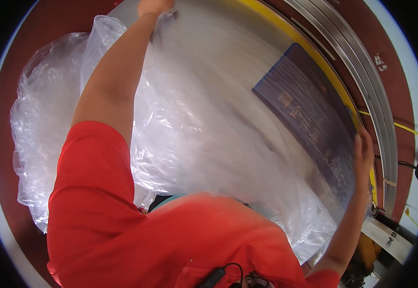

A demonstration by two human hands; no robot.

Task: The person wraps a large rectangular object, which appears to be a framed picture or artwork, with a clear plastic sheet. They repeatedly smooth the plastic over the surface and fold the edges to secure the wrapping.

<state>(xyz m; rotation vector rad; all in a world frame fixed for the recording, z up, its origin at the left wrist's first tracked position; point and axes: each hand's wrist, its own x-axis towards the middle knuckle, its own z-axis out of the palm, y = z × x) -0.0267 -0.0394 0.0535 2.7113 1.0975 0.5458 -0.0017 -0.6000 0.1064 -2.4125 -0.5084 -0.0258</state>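
Observation:
A large clear plastic sheet or bag [209, 125] is stretched out in front of me, motion-blurred in the middle. My left hand [153, 6] grips its far edge at the top of the picture, arm fully extended. My right hand [364, 149] holds the sheet's right edge, fingers curled over it. Behind the plastic lies a dark blue rectangular panel [309, 120] with pale characters on it. My red shirt [137, 230] fills the lower part of the view.
More crumpled clear plastic [41, 120] is piled at the left on a dark red floor [12, 86]. A yellow line [309, 48] and grey metal rails [362, 72] curve along the right. A black cable [408, 164] and equipment sit at the far right.

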